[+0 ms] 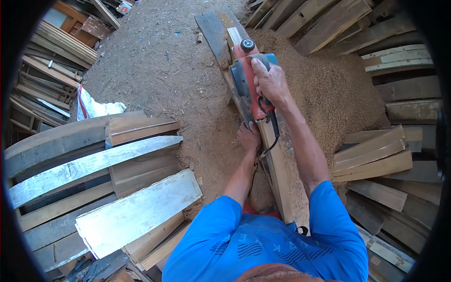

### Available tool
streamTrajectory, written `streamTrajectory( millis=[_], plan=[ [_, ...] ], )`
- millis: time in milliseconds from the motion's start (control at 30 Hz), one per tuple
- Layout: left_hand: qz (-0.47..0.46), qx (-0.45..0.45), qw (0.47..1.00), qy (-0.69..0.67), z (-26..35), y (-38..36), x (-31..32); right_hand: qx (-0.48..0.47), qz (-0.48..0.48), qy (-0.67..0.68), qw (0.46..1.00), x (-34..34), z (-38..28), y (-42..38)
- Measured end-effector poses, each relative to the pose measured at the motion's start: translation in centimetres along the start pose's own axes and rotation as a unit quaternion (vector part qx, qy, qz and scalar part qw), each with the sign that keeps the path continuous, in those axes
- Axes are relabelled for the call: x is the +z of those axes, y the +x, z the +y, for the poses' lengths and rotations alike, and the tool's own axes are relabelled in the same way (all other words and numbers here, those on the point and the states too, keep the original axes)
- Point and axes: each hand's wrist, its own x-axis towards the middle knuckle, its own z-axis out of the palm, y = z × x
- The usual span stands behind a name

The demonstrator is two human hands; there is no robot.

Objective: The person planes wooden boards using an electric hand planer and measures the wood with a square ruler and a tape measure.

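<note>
1. In the head view, a red electric planer (pixel 257 101) is seen resting on a long wooden beam (pixel 280 181), nearer the beam's far end than the wearer's body.
2. The planer's top handle is gripped by the right hand (pixel 271 85), with the fingers wrapped around it; a black knob (pixel 247 45) is carried at the planer's front.
3. The left hand (pixel 249 137) is placed low beside the beam's left edge, just by the planer's rear end; its fingers are partly hidden, and whether anything is gripped by it cannot be told.
4. A black cord (pixel 275 127) is looped from the planer's rear toward the beam's left side.
5. The beam is carried lengthwise on a narrow worktop (pixel 211 35), whose grey far end is left exposed.
6. The ground to the right is covered by a heap of sawdust (pixel 336 96).
7. On the left, a broad white board (pixel 141 211) is laid over stacked planks (pixel 61 143), with a white sack (pixel 103 109) beyond.
8. On the right, short wood pieces (pixel 373 157) are piled.
</note>
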Motion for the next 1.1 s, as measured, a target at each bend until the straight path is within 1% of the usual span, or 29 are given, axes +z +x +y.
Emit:
streamTrajectory(
  millis=[100,200,267,300,400,500,567,600,633,667,700,767,800,833,900,1000,1033,1100],
  plan=[
    [0.07,0.042,0.996,0.019,-0.4,-0.1,0.7,0.003,0.013,-0.002,1.0,0.5,-0.8,3.0],
    [0.081,0.079,0.994,0.009,-1.2,0.3,1.3,0.008,0.019,-0.005,1.0,1.0,-1.0,6.3],
    [0.017,0.039,0.999,0.009,-1.3,0.4,1.0,0.018,0.024,-0.013,0.999,1.4,-1.3,8.6],
    [-0.014,0.018,1.0,0.009,-1.5,0.5,0.9,0.022,0.008,0.009,1.0,1.6,-1.6,9.6],
    [0.066,0.065,0.996,0.011,-1.9,0.2,1.6,0.01,0.045,-0.017,0.999,2.1,-2.6,13.0],
    [0.073,0.086,0.994,0.004,-1.9,0.3,1.5,-0.017,0.038,0.01,0.999,3.1,-3.0,17.8],
    [0.017,0.052,0.998,-0.01,-1.6,0.6,0.9,-0.046,0.039,0.021,0.998,3.2,-3.0,20.4],
    [-0.01,0.032,0.999,-0.02,-1.6,0.4,0.6,-0.048,0.03,0.06,0.997,3.0,-3.2,19.9],
    [-0.013,0.027,0.999,-0.015,-1.2,0.6,0.5,-0.054,0.024,0.097,0.994,2.5,-3.5,19.4],
    [-0.018,0.021,1.0,-0.013,-0.9,0.6,0.3,-0.059,0.017,0.131,0.99,1.9,-3.6,18.7],
    [-0.026,0.014,1.0,-0.01,-0.7,0.4,0.1,-0.039,0.017,0.188,0.981,1.0,-3.9,16.4],
    [0.009,0.028,0.999,0.013,-1.3,0.1,0.6,0.009,-0.012,0.256,0.967,-1.8,-2.2,12.7],
    [0.026,0.04,0.999,0.023,-1.1,0.4,0.9,0.019,-0.02,0.266,0.964,-3.5,-1.8,10.0],
    [0.026,0.033,0.999,0.02,-1.0,0.0,0.6,0.033,-0.027,0.278,0.96,-4.9,-1.3,6.5],
    [0.028,0.025,0.999,0.012,-0.2,-0.2,0.2,0.067,-0.002,0.26,0.963,-7.7,1.3,0.1],
    [-0.02,-0.028,0.999,-0.011,1.1,-0.4,-1.1,0.072,0.043,0.199,0.976,-11.2,4.2,-11.6],
    [-0.024,-0.029,0.999,-0.011,1.0,-0.4,-0.9,0.078,0.062,0.177,0.979,-12.3,5.4,-15.0],
    [-0.002,-0.003,1.0,0.003,-0.6,0.8,0.8,0.091,0.085,0.147,0.981,-14.1,7.7,-21.5]
  ],
)
